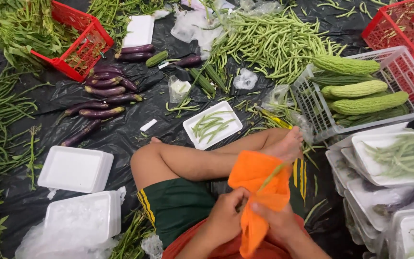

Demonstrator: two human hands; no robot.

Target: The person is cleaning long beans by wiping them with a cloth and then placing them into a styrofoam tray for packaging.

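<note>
I sit cross-legged on black plastic sheeting. Both hands hold an orange cloth [257, 184] in my lap. My left hand [226, 216] grips its left edge, and my right hand [276, 218] grips it from below on the right. A single green bean [270, 176] lies on the cloth. In front of my knees sits a white foam tray [228, 129] with a few green beans in it.
A big pile of green beans [274, 41] lies ahead. Purple eggplants [104, 91] are at the left, near a tipped red basket [80, 45]. A white crate [408, 72] holds bitter gourds. Packed foam trays [389, 168] stack at the right; empty foam trays [75, 168] lie at the left.
</note>
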